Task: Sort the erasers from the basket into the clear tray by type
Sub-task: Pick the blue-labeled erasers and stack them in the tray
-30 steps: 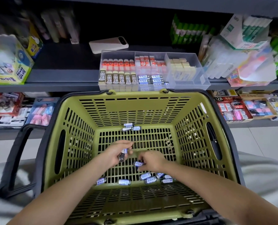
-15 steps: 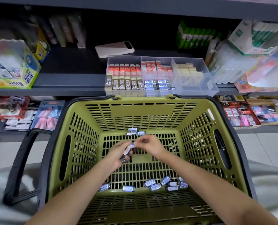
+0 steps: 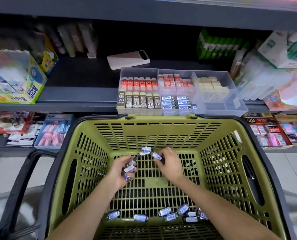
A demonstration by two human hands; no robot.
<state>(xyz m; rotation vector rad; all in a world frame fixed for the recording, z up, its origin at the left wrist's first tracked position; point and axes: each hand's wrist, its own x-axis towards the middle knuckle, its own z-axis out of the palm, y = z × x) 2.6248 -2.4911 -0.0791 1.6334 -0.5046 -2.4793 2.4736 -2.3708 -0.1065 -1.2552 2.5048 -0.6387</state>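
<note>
Blue-sleeved erasers (image 3: 178, 213) lie scattered on the floor of the basket (image 3: 161, 134) at its near end. A far pair (image 3: 146, 149) sits against the far wall. I read my left grip (image 3: 121, 172) as clenched round a handful (image 3: 129, 169) of the same erasers, at mid-basket. My right grip (image 3: 169, 164), just beside it, pinches a single eraser (image 3: 156, 156) between thumb and fingertips, close to the far pair. Beyond the basket's far rim the tray (image 3: 237, 103) stands on a shelf (image 3: 78, 94). Red-sleeved and 2B erasers fill its left compartment in two rows, red-white and blue-sleeved ones fill the middle, and plain beige ones the right. A pale device (image 3: 127, 60) lies just behind the tray. Boxed stationery (image 3: 14, 80) flanks the tray on both sides.
</note>
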